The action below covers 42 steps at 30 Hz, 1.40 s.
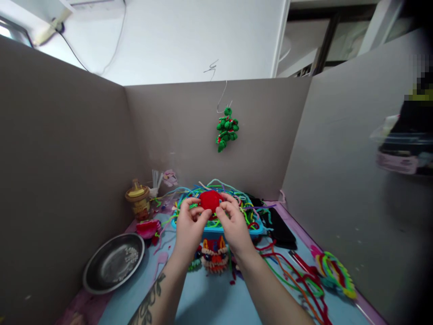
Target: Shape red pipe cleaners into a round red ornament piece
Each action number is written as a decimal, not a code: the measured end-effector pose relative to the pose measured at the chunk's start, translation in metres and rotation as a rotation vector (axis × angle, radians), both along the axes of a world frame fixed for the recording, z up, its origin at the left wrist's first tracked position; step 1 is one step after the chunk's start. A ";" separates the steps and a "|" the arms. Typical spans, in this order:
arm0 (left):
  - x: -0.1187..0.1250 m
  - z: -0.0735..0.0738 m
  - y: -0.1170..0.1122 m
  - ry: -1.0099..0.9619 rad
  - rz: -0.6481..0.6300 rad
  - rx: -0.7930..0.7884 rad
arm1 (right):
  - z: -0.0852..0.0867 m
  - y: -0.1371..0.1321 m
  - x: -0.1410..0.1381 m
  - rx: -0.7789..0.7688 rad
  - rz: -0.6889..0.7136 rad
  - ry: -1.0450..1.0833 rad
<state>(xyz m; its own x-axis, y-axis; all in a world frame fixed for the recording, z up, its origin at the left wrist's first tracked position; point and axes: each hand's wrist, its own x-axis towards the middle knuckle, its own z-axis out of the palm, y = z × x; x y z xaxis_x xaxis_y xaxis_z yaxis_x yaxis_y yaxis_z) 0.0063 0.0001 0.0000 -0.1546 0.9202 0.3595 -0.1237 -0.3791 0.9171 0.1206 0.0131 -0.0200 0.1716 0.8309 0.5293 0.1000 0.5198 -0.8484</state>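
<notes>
Between my two hands is a rounded red piece (211, 201), soft-looking, held up in front of a blue tray. My left hand (192, 219) pinches its left and lower edge with curled fingers. On the other side my right hand (233, 221) grips its right edge, thumb near the bottom. Behind them, the blue tray (216, 235) overflows with many-coloured fuzzy stems. Below my hands, on the table, sits an orange, cream and blue figure (215, 257) made of similar fuzzy stems, partly framed by my forearms.
A metal bowl (113, 264) with small pale bits stands at left, a lidded cup (138, 198) behind it. Loose red and green stems (294, 275) and a black flat object (280, 230) lie at right. Grey partitions (189, 131) enclose the table; a green ornament (227, 130) hangs there.
</notes>
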 end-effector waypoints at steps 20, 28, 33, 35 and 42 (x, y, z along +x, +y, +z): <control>-0.008 0.003 0.004 -0.160 -0.045 -0.110 | 0.008 -0.007 0.007 0.109 -0.094 -0.100; -0.006 0.002 0.000 -0.097 -0.054 -0.058 | 0.005 -0.004 0.006 0.078 -0.060 -0.095; -0.006 0.005 -0.002 0.017 -0.051 -0.006 | -0.002 0.006 0.006 -0.001 0.049 0.012; -0.009 0.003 0.001 0.029 -0.011 0.000 | -0.006 0.011 0.008 -0.007 0.049 0.041; -0.022 -0.002 0.011 -0.019 0.094 0.069 | -0.010 0.019 0.015 0.054 0.099 -0.072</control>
